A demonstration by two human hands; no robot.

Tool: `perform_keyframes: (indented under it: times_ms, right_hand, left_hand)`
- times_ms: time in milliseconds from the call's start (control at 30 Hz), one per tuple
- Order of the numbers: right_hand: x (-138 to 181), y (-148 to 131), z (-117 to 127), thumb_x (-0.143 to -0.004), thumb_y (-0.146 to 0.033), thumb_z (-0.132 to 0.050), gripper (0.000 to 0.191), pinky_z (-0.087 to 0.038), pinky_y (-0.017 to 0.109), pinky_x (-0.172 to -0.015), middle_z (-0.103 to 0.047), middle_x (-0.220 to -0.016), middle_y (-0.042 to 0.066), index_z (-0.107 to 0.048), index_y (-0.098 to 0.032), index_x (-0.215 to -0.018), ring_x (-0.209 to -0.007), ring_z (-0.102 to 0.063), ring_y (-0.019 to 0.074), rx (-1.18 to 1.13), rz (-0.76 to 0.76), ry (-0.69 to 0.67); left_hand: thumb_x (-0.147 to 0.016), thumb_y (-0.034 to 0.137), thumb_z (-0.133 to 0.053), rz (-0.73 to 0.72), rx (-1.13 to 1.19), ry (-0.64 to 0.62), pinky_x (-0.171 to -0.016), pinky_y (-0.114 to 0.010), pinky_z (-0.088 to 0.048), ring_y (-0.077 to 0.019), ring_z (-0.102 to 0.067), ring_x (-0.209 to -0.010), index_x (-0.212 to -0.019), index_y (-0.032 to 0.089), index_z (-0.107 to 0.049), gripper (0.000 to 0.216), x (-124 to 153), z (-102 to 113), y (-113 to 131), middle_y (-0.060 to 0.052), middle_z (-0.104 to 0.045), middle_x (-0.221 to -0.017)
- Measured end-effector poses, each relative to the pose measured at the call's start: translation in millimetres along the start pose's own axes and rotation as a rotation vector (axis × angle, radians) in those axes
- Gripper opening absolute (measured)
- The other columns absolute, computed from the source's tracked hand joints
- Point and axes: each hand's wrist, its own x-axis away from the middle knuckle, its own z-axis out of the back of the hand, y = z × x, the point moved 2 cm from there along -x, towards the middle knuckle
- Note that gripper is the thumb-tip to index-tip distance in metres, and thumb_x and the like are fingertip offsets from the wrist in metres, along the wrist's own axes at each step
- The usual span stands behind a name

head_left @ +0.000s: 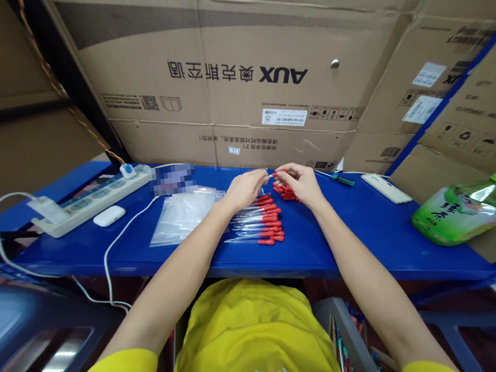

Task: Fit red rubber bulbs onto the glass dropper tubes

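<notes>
"AUX" printed upside down on cardboard box (230, 59); "25" on its label (284, 116).

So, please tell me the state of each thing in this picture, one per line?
left hand: closed on a thin clear tube, at the fingertips.
right hand: fingers pinched on a small red part.
droppers: red-capped, lying in a row on the blue table.
plastic bags: lying flat.
green bottle: lying on its side, capped.
power strip: charger plugged in.

A storeroom or packing workshop: flattened appliance cartons (232, 71) wall in a blue bench (355, 226) beneath them.
</notes>
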Motion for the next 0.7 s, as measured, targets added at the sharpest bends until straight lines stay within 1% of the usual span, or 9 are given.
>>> perform_keyframes:
  times_ms: [300, 533, 700]
  right_hand:
    - [1.7, -2.4, -2.6, -0.079, -0.063, -0.083, 0.044, -0.067, 0.038, -0.077, -0.082, -0.084, 0.006, -0.077, -0.022, -0.094, -0.074, -0.079, 0.0239, -0.002, 0.008, 0.008]
    - [2.6, -6.0, -4.7, -0.080, -0.064, -0.082, 0.045, -0.067, 0.038, -0.078, -0.081, -0.081, 0.006, -0.077, -0.021, -0.093, -0.074, -0.080, 0.0240, 0.006, 0.020, 0.011]
    - [3.3, -5.7, -7.5, -0.080, -0.064, -0.081, 0.046, -0.067, 0.038, -0.078, -0.082, -0.084, 0.006, -0.077, -0.021, -0.095, -0.075, -0.079, 0.0236, 0.003, 0.033, 0.009]
  left_hand:
    - [-0.113, 0.036, -0.034, -0.028, 0.004, 0.004, -0.080, -0.030, -0.047, -0.0220, -0.068, -0.094, -0.101, 0.019, -0.065, 0.037, -0.2, 0.6, 0.2, -0.009, -0.073, -0.102]
    - [-0.113, 0.036, -0.034, -0.042, 0.015, 0.013, -0.079, -0.031, -0.046, -0.0226, -0.068, -0.093, -0.102, 0.019, -0.065, 0.036, -1.3, -1.3, -1.4, -0.010, -0.073, -0.102]
    - [-0.113, 0.036, -0.034, -0.056, 0.022, 0.024, -0.079, -0.031, -0.045, -0.0228, -0.068, -0.094, -0.102, 0.019, -0.064, 0.037, -1.7, -2.2, -2.7, -0.010, -0.073, -0.101]
